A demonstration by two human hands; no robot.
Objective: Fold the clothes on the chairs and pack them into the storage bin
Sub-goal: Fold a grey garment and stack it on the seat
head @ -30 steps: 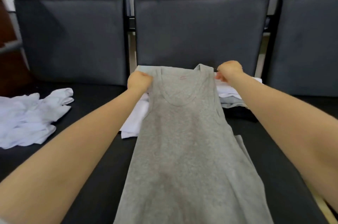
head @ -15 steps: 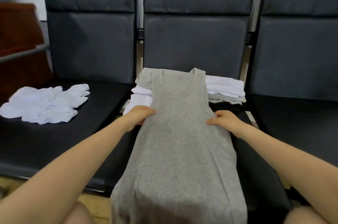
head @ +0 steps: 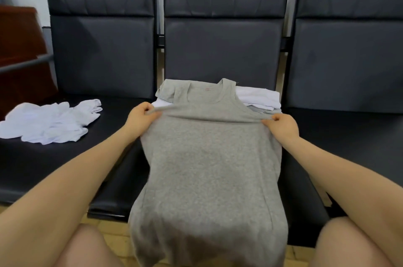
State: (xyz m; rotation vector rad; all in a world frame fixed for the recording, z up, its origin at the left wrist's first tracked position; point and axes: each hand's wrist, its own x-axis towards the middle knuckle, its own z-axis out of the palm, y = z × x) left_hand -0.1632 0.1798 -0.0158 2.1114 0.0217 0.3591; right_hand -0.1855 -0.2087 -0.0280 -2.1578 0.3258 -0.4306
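Both hands pinch the grey tank top: left hand [head: 141,117] and right hand [head: 283,126] on its opposite side edges, below the armholes. Cloth raised into a taut ridge between them, likely to start a crosswise fold. Top end rests on folded stack [head: 259,97], middle chair [head: 222,48]; hem hangs off the seat. Unfolded white garment [head: 48,123] waits left. Bin unseen.

The small neck label [head: 207,89] on the grey tank top [head: 209,157] is unreadable.
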